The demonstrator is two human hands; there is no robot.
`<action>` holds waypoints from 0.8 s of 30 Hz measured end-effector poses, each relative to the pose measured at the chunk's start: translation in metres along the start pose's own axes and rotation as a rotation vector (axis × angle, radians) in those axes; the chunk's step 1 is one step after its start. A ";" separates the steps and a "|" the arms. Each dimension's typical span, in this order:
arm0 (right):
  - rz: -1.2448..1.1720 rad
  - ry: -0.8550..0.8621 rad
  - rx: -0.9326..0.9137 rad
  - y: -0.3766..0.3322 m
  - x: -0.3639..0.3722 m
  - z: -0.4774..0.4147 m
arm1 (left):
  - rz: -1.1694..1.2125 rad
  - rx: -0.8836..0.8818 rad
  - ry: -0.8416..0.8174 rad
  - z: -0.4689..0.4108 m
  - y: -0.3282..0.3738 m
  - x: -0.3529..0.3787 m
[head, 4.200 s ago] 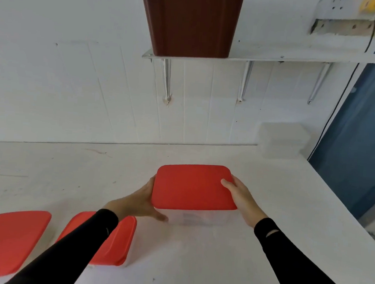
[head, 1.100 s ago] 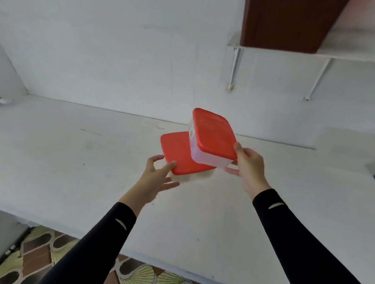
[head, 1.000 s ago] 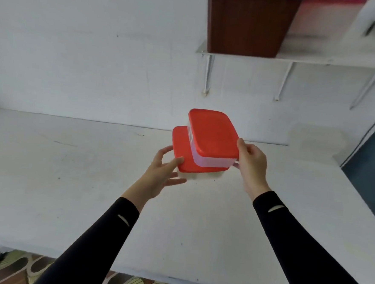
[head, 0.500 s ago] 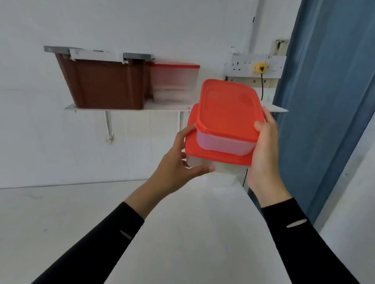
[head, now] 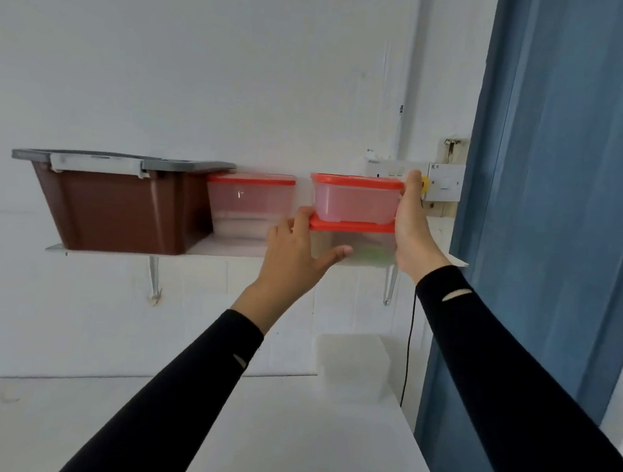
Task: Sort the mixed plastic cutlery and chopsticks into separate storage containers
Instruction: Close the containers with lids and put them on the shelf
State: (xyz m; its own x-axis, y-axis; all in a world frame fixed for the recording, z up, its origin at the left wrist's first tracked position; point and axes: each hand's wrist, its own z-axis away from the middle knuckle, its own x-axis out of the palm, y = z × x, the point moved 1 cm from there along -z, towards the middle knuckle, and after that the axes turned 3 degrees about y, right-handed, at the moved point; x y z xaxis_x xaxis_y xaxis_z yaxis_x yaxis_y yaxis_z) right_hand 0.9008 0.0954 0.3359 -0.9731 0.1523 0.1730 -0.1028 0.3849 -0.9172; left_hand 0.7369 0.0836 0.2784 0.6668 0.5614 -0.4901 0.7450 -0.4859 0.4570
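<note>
Head cam: we see both arms in black sleeves reaching up to a white wall shelf (head: 117,252). Between the hands sits a stack of two: the upper box (head: 354,202), small clear plastic w/ a red lid, sits on the red lid of the lower box (head: 353,244), a bigger clear plastic tub. The stack is at the shelf's right end. We can't tell if the lower box's base is touching the board. There's a faint green smear inside the lower box, too blurred to ID.

The left hand (head: 298,249) grips the lower box's left front corner, w/ the thumb laid across the front wall and the fingers curled at the lid edge. The right hand (head: 411,235) clamps the stack's right side, one digit up against the upper lid's rim. The rest of its fingers are hidden behind.

Just left of the stack stands a third red-lidded clear tub (head: 249,205), then a brown plastic bin (head: 120,207) w/ a grey lid. A white wall socket (head: 446,182) is behind the right hand, w/ a blue curtain (head: 562,216) beyond. Below is a white counter (head: 288,437) w/ a frosted lidded box (head: 352,364) at the back.
</note>
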 end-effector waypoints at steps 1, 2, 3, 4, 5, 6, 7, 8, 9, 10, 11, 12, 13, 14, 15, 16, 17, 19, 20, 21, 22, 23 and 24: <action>-0.012 0.021 0.000 0.006 0.001 -0.006 | -0.011 -0.023 -0.005 -0.007 0.002 0.002; -0.004 0.070 -0.023 0.013 0.000 -0.010 | -0.027 -0.051 -0.015 -0.014 0.002 0.006; 0.016 0.145 -0.077 0.022 -0.001 -0.011 | -0.052 -0.069 -0.027 -0.020 0.002 0.007; 0.034 0.232 -0.164 0.032 -0.003 -0.008 | -0.077 -0.078 -0.039 -0.026 0.001 0.009; 0.036 0.317 -0.285 0.043 -0.007 0.000 | -0.093 -0.083 -0.049 -0.032 -0.001 0.012; 0.033 0.392 -0.409 0.055 -0.012 0.011 | -0.106 -0.094 -0.059 -0.038 -0.003 0.014; 0.026 0.441 -0.497 0.068 -0.016 0.022 | -0.119 -0.109 -0.069 -0.043 -0.005 0.015; 0.022 0.475 -0.526 0.084 -0.021 0.029 | -0.132 -0.126 -0.079 -0.047 -0.006 0.018; 0.032 0.496 -0.491 0.104 -0.027 0.032 | -0.143 -0.138 -0.081 -0.050 -0.006 0.021; 0.053 0.496 -0.393 0.124 -0.031 0.034 | -0.154 -0.144 -0.077 -0.052 -0.005 0.022; 0.077 0.485 -0.243 0.150 -0.036 0.031 | -0.162 -0.147 -0.071 -0.054 -0.005 0.025; 0.086 0.466 -0.049 0.176 -0.039 0.027 | -0.166 -0.150 -0.065 -0.054 -0.005 0.026; 0.067 0.446 0.179 0.204 -0.040 0.023 | -0.170 -0.156 -0.061 -0.055 -0.007 0.027; 0.009 0.428 0.412 0.227 -0.041 0.019 | -0.171 -0.161 -0.059 -0.057 -0.008 0.028; -0.065 0.389 0.633 0.246 -0.043 0.015 | -0.166 -0.168 -0.054 -0.058 -0.010 0.031; -0.128 0.327 0.789 0.260 -0.044 0.014 | -0.165 -0.174 -0.050 -0.058 -0.011 0.031; -0.177 0.242 0.902 0.271 -0.044 0.014 | -0.164 -0.175 -0.049 -0.058 -0.012 0.033; -0.177 0.113 0.952 0.285 -0.043 0.016 | -0.158 -0.169 -0.030 -0.056 -0.012 0.033; -0.259 0.186 0.986 0.294 -0.039 0.009 | -0.153 -0.166 -0.019 -0.055 -0.013 0.033; -0.240 0.166 0.913 0.306 -0.039 0.009 | -0.152 -0.161 -0.007 -0.054 -0.013 0.034; -0.071 0.098 0.871 0.300 -0.028 0.018 | -0.154 -0.157 0.002 -0.053 -0.013 0.034; 0.022 0.056 0.834 0.300 -0.023 0.022 | -0.154 -0.157 0.009 -0.053 -0.013 0.035; -0.030 0.068 0.825 0.304 -0.026 0.019 | -0.150 -0.156 0.015 -0.052 -0.013 0.035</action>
State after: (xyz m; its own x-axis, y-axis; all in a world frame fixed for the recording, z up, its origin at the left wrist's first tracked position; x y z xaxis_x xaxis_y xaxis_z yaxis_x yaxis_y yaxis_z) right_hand 0.8906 0.1909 0.0454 -0.9555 0.2178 0.1991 -0.2732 -0.3980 -0.8758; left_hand 0.7494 0.1447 0.2936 0.5474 0.6299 -0.5510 0.8233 -0.2869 0.4898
